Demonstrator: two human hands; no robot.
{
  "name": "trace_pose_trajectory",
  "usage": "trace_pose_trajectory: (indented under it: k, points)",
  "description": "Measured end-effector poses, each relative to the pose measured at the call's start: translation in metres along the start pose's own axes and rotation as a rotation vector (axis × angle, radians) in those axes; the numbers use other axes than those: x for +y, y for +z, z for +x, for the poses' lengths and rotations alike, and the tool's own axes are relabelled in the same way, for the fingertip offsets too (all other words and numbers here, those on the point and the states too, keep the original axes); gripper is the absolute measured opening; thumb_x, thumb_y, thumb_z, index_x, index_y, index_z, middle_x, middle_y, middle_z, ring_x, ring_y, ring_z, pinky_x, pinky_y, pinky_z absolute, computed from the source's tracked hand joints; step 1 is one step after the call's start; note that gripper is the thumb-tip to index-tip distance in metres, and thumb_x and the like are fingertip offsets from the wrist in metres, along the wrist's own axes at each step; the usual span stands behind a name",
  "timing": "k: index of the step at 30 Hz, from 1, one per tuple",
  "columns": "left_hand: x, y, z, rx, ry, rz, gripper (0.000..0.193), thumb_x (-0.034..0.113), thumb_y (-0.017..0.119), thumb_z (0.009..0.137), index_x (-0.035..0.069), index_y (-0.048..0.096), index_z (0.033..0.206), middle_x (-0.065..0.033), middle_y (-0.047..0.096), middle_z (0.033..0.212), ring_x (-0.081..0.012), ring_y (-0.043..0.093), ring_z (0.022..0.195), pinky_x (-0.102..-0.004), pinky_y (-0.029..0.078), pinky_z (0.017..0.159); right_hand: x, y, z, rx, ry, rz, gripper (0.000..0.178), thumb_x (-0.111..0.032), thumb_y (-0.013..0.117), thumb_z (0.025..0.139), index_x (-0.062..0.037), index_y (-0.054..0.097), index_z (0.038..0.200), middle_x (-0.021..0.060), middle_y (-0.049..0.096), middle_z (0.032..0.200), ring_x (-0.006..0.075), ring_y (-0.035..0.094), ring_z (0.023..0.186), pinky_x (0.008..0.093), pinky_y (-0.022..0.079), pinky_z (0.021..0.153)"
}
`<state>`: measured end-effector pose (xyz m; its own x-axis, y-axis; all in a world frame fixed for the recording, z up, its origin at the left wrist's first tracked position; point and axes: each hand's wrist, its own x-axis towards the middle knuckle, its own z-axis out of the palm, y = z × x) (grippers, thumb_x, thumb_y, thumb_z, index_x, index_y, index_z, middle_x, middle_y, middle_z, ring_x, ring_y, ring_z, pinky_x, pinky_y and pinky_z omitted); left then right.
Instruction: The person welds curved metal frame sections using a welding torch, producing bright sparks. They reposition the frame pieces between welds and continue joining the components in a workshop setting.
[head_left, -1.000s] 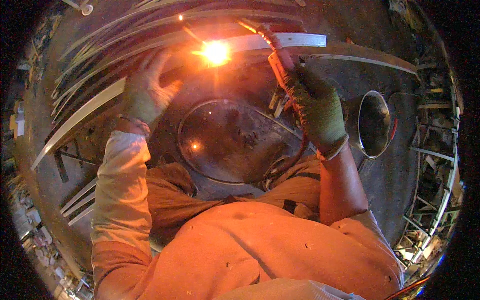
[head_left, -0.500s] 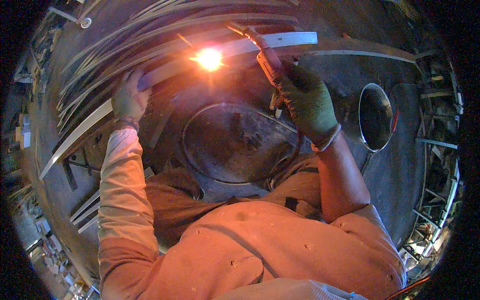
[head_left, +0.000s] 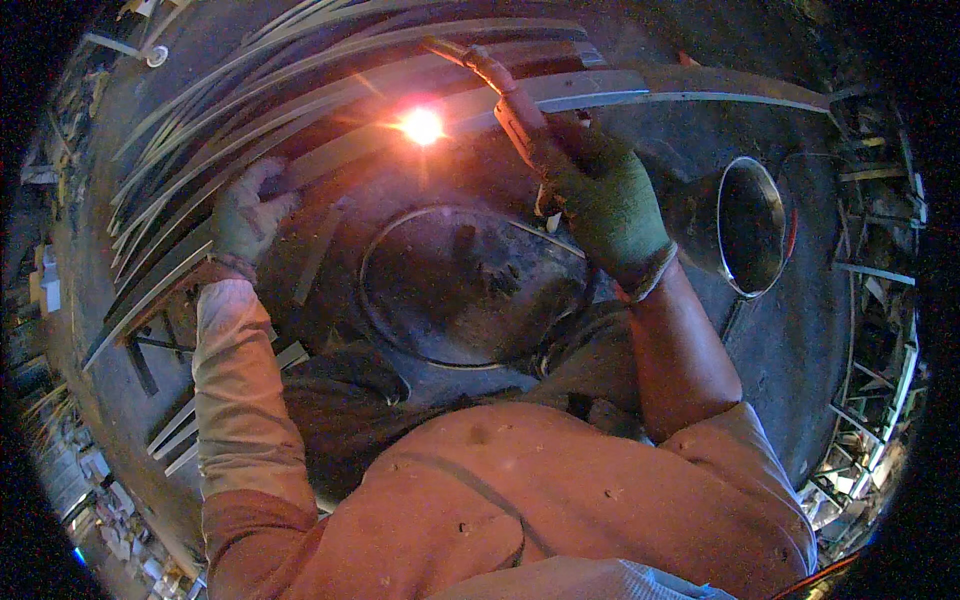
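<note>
My right hand, in a greenish work glove, is closed around a welding torch. The torch's bent neck points up and to the left. A bright orange-white glow lies left of the torch and below its tip, hiding the metal behind it. On the left, my gloved left hand wraps round a long, slightly curved metal strip, thumb on the near side. The strip runs from lower left to upper right, past the glow and behind the torch.
Several long metal strips lie side by side at the far left. A round metal hoop lies in front of my legs. To the right stands a wide metal cylinder. Short metal pieces lie near my left forearm.
The strip has turned, its bright broad face now mostly dark, and its right end sits lower, close to another strip. The torch has shifted slightly left. The glow persists.
</note>
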<state>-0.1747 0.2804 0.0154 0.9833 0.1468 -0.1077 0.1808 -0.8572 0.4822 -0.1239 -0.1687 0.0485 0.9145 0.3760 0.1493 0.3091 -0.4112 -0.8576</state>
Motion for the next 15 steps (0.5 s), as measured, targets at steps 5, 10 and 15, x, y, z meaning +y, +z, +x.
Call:
trace_pose_trajectory:
  k: [5, 10, 15]
  points:
    - [-0.022, 0.006, 0.006, 0.223, 0.245, 0.157, 0.043, 0.015, 0.081, 0.096, 0.0, 0.074, 0.135, -0.0205, 0.07, 0.145, -0.0363, 0.065, 0.137, -0.0444, 0.05, 0.117, -0.021, 0.001, 0.006, -0.025, 0.02, 0.14, 0.039, -0.027, 0.069, 0.111, -0.0032, 0.069, 0.142, 0.0056, 0.074, 0.095, 0.0145, 0.066, 0.076, 0.0321, 0.053, 0.068]
    - [-0.023, 0.018, 0.012, 0.26, 0.257, 0.072, 0.038, 0.017, 0.076, 0.101, 0.001, 0.074, 0.136, -0.0204, 0.07, 0.146, -0.0356, 0.065, 0.137, -0.0435, 0.049, 0.118, -0.012, -0.003, 0.006, -0.062, 0.05, 0.028, 0.036, -0.027, 0.068, 0.111, -0.0074, 0.069, 0.141, 0.0069, 0.074, 0.098, 0.018, 0.068, 0.081, 0.0345, 0.053, 0.071]
    - [-0.026, 0.022, 0.019, 0.328, 0.359, 0.144, 0.041, 0.017, 0.081, 0.097, 0.004, 0.074, 0.135, -0.0191, 0.069, 0.145, -0.0384, 0.064, 0.136, -0.046, 0.05, 0.118, -0.005, 0.003, 0.003, -0.028, 0.013, 0.158, 0.036, -0.028, 0.068, 0.112, -0.0005, 0.072, 0.135, 0.0048, 0.076, 0.098, 0.0117, 0.066, 0.072, 0.0298, 0.052, 0.063]
